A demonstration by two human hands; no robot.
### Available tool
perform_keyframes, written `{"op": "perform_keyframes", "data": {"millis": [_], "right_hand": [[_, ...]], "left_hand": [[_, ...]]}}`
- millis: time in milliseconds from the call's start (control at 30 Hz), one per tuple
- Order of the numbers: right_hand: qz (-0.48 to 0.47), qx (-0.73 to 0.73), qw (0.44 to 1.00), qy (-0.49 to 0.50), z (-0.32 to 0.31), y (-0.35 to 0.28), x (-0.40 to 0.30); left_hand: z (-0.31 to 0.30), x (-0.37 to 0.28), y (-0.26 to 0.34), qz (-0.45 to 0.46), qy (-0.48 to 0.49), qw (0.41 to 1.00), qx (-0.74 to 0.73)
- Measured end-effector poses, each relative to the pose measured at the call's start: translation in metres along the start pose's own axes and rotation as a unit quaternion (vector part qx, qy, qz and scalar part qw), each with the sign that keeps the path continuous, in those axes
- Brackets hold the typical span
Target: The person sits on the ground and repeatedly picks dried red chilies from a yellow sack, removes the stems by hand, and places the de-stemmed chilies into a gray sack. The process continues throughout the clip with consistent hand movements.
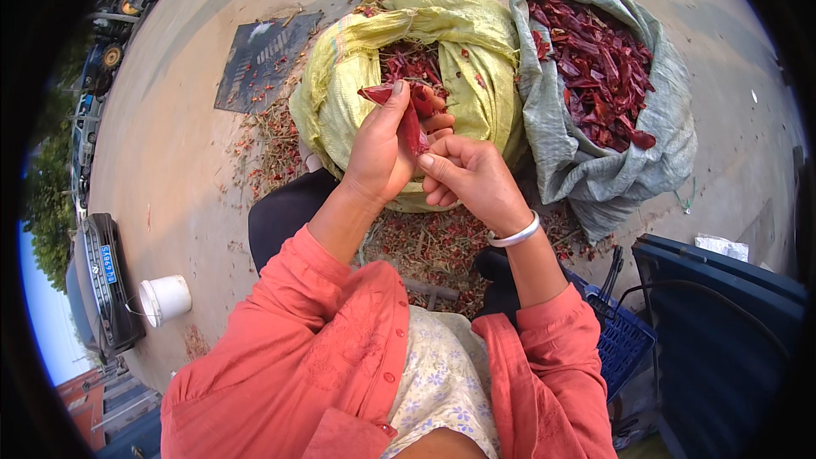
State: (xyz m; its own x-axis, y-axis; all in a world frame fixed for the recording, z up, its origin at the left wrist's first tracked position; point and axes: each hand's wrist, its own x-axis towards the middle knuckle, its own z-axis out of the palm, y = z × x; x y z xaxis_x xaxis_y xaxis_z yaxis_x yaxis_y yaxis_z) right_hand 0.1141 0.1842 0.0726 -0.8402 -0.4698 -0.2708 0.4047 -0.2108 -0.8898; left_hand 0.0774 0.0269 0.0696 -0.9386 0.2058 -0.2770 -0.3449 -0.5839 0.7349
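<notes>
Several dried red chili peppers rest in my left hand, the thumb pressing over them. My right hand pinches the lower end of one pepper between thumb and forefinger, close against the left palm. Both hands are above a yellow woven sack with its rim rolled outward. Dark red chilies and stalks show inside its opening, partly hidden by my fingers. To the right of it a grey-green woven sack stands open, filled with dark red dried chilies.
Chili stalks and scraps litter the concrete around the yellow sack. A dark flat mat lies to its left. A blue plastic basket and a dark blue metal panel stand at right. A white bucket and parked car are left.
</notes>
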Motion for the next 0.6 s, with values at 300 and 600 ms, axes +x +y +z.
{"op": "perform_keyframes", "data": {"millis": [300,600], "right_hand": [[-0.059,-0.113,0.984,0.126,-0.019,-0.001,0.006],[-0.096,-0.078,0.992,0.033,-0.009,-0.011,-0.003]], "left_hand": [[0.002,-0.028,0.028,0.151,-0.07,0.876,0.453],[-0.002,-0.026,0.025,0.029,-0.15,0.888,0.434]]}}
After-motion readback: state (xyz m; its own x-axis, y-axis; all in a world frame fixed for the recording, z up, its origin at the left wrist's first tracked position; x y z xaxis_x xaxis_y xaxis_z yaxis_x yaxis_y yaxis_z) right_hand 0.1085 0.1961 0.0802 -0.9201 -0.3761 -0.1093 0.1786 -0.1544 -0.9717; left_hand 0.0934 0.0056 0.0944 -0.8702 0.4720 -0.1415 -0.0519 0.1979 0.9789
